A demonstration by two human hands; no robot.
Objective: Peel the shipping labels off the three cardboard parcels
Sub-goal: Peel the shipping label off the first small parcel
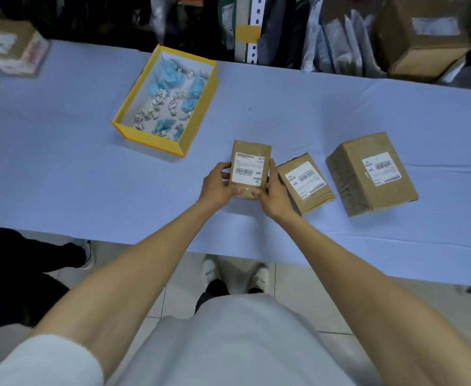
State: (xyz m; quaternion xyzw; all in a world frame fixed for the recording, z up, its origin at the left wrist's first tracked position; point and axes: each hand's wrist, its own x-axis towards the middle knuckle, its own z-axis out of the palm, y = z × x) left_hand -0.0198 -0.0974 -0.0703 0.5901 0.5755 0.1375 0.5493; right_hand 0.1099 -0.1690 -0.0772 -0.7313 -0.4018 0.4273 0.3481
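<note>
Three brown cardboard parcels lie on the pale blue table (61,174). The smallest parcel (251,151) is in the middle, with a white shipping label (247,169) flat on its top face. My left hand (218,185) grips its left side and my right hand (273,195) grips its right side, both thumbs on the near edge. To the right lies a second parcel (309,196) with its label (305,178), touching my right hand. Further right sits the largest parcel (351,174) with its label (381,168).
A yellow open box (200,112) holding blue and white scraps stands at the back left. Other cardboard boxes sit at the far left (14,51) and far right (420,37). Another person's dark legs (19,274) stand at the left near the table's front edge.
</note>
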